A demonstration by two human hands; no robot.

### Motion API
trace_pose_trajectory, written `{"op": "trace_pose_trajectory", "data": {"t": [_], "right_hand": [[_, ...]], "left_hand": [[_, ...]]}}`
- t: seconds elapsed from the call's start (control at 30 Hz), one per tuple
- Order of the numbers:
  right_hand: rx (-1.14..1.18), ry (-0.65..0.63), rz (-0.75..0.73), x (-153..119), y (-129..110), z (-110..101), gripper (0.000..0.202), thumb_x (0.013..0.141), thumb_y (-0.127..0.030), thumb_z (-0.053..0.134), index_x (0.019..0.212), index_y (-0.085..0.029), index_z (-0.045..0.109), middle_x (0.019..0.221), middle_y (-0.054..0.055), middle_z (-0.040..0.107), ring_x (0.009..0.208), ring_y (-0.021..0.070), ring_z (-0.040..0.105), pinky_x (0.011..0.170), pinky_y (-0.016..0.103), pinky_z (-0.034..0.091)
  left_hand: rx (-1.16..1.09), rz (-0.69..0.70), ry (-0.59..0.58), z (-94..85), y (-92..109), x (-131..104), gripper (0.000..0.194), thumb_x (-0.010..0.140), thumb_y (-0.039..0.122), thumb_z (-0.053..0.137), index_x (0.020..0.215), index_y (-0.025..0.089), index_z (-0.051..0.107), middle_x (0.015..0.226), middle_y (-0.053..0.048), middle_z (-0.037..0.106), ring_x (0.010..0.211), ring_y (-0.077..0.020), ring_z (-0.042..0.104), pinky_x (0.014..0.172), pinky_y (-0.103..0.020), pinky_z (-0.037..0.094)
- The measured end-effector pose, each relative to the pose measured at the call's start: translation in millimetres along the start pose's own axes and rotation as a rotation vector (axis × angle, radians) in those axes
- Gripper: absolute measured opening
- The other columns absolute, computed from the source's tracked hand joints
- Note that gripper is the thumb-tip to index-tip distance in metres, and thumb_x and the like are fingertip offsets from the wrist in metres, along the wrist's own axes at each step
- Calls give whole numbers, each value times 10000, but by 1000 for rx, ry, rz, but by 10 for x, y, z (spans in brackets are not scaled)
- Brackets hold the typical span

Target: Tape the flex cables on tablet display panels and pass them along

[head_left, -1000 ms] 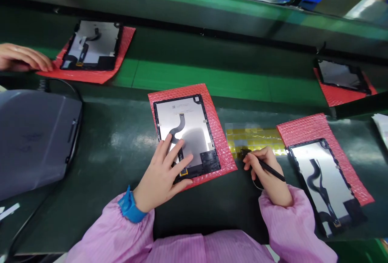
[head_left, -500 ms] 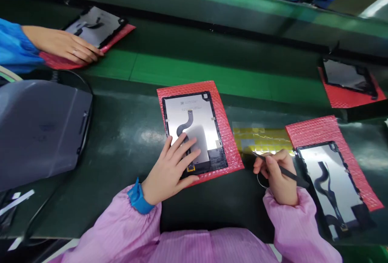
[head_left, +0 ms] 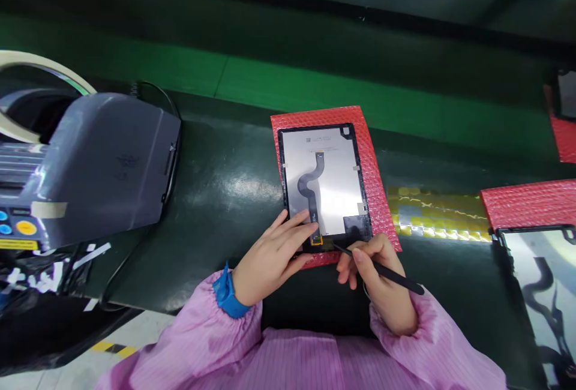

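A tablet screen panel lies silver back up on a red bubble-wrap sheet in front of me. A dark flex cable snakes down it to a yellow-edged connector near the bottom. My left hand, fingers stretched out, rests on the lower left of the panel, its fingertips at the cable. My right hand is closed on black tweezers. Their tip points at the panel's lower edge, just right of the connector; whether it touches or grips anything is too small to tell.
Yellow film strips lie right of the panel. Farther right is another screen panel on red bubble wrap. A grey machine with coloured buttons stands at left, beside a pale ring. A black cable runs along the table.
My right hand has moved with the tweezers from the yellow film to the panel's lower edge. My left hand stays on the panel. The view has shifted; the co-worker's hand is out of sight.
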State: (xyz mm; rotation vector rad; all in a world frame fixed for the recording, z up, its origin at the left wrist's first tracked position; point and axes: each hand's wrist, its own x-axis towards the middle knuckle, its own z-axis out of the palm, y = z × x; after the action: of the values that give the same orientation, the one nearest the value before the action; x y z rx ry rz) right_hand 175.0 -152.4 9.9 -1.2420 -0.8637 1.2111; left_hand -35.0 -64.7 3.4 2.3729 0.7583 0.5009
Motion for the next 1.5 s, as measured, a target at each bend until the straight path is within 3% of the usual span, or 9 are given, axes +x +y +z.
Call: {"op": "trace_pose_trajectory", "data": {"t": [0.2, 0.47, 0.93, 1.2, 1.33, 1.5], "right_hand": [[-39, -10, 37, -27, 57, 99, 213, 1051, -291, 590, 890, -247, 458, 775, -16, 732, 549, 113, 688, 442, 187, 480], [-127, -39, 37, -30, 80, 80, 194, 1050, -292, 591, 902, -241, 477, 793, -4, 734, 581, 122, 705, 441, 192, 485], [-231, -20, 40, -3, 36, 79, 194, 1034, -314, 615, 890, -241, 509, 786, -7, 741, 549, 116, 693, 436, 197, 519], [-262, -22, 36, 8, 32, 74, 199, 1027, -312, 622, 884, -240, 505, 777, -12, 741, 538, 111, 695, 440, 193, 530], [-267, 61, 86, -23, 14, 42, 216, 1023, -345, 629, 890, -241, 494, 754, -10, 733, 521, 115, 685, 433, 195, 526], [-232, 171, 45, -42, -33, 9, 252, 1032, -395, 608, 881, -244, 475, 728, -6, 718, 500, 120, 664, 411, 199, 506]], "left_hand": [[-4, 21, 20, -12, 2, 15, 443, 1066, 273, 523, 1484, 158, 435, 1408, -185, 663, 1455, -261, 510, 1205, -549, 425], [-15, 24, 3, -10, 12, 20, 427, 1070, 247, 515, 1485, 180, 436, 1381, -139, 690, 1460, -263, 504, 1217, -557, 413], [-48, 14, 15, -3, -1, 22, 446, 1061, 295, 539, 1484, 175, 460, 1373, -145, 694, 1467, -265, 496, 1215, -567, 409], [19, 87, -43, -26, -38, 9, 209, 1040, 195, 557, 1201, 179, 690, 1386, -119, 692, 1503, -301, 439, 1227, -598, 376], [82, 116, -42, -31, -38, -17, 271, 1022, 117, 552, 1255, 171, 678, 1398, -117, 685, 1519, -301, 411, 1232, -582, 374], [181, 99, -59, 55, 21, -21, 429, 998, 94, 566, 1401, 230, 616, 1422, -89, 667, 1529, -294, 398, 1260, -570, 335]]}}
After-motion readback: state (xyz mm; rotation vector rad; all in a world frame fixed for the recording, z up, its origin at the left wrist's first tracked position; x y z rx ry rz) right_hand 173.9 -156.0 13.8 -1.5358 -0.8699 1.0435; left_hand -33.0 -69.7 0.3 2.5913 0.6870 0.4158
